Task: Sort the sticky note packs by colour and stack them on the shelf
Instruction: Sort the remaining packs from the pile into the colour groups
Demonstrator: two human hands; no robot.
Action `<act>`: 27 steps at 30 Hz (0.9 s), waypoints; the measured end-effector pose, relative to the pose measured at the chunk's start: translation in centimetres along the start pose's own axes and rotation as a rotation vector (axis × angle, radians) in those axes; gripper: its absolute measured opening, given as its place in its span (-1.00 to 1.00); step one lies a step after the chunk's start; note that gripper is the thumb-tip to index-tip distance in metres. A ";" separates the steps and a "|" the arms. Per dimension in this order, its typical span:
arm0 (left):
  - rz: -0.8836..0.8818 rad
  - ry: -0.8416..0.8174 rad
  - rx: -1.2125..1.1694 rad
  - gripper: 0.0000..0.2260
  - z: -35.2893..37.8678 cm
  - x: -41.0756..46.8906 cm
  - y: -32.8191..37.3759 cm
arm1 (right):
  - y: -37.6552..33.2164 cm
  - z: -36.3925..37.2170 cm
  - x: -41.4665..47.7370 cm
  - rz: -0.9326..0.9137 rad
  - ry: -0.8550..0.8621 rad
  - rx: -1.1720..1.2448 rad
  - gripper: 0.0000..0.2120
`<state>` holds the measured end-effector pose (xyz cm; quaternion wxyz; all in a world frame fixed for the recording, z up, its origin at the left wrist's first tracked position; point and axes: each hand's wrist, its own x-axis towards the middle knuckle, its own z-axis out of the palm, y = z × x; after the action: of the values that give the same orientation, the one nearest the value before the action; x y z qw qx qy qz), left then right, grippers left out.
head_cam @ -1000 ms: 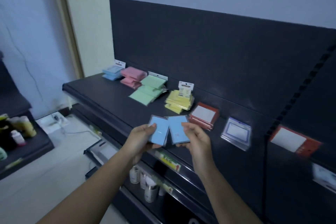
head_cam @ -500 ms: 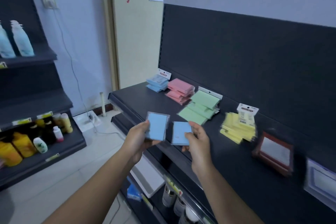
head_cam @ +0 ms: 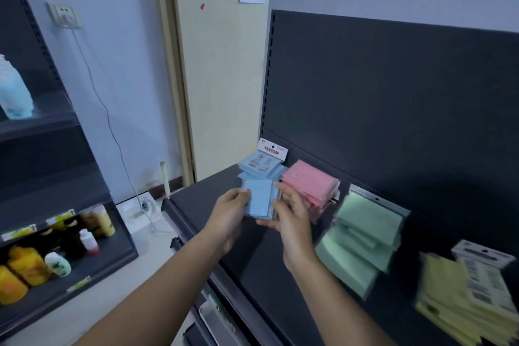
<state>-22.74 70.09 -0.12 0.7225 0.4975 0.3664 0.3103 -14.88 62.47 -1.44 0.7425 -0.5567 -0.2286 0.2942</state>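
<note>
Both my hands hold blue sticky note packs (head_cam: 259, 201) brought together above the dark shelf (head_cam: 196, 202). My left hand (head_cam: 229, 212) grips their left edge and my right hand (head_cam: 292, 219) grips the right edge and underside. Just behind them lies the blue stack (head_cam: 259, 166) at the shelf's far left end. A pink stack (head_cam: 311, 187) sits to its right, then a green stack (head_cam: 362, 236), then a blurred yellow stack (head_cam: 460, 300) at the frame's right.
The shelf's dark back panel (head_cam: 393, 93) rises behind the stacks. Lower shelves (head_cam: 216, 314) show under the front edge. A second rack (head_cam: 56, 247) with bottles stands at the left, across a strip of floor.
The two blue packs, held apart before, are now pressed together. My hands have moved left along the shelf toward the blue stack, and the view has swung left.
</note>
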 end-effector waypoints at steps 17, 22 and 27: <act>0.280 -0.121 0.506 -0.79 -0.7 17.3 2.8 | 1.9 5.0 13.6 -0.088 0.116 -0.594 -0.55; 0.491 -0.163 0.957 -0.72 -0.9 21.2 2.5 | 2.9 6.4 16.2 -0.065 0.096 -0.920 -0.50; 0.527 -0.223 1.010 -0.66 -1.4 23.2 1.9 | 4.1 7.5 17.3 -0.005 0.157 -1.024 -0.45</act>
<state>-11.57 90.23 -3.80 0.3281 0.8846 0.2546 0.2121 -8.17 80.49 -3.07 0.3904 -0.8686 -0.2882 0.1000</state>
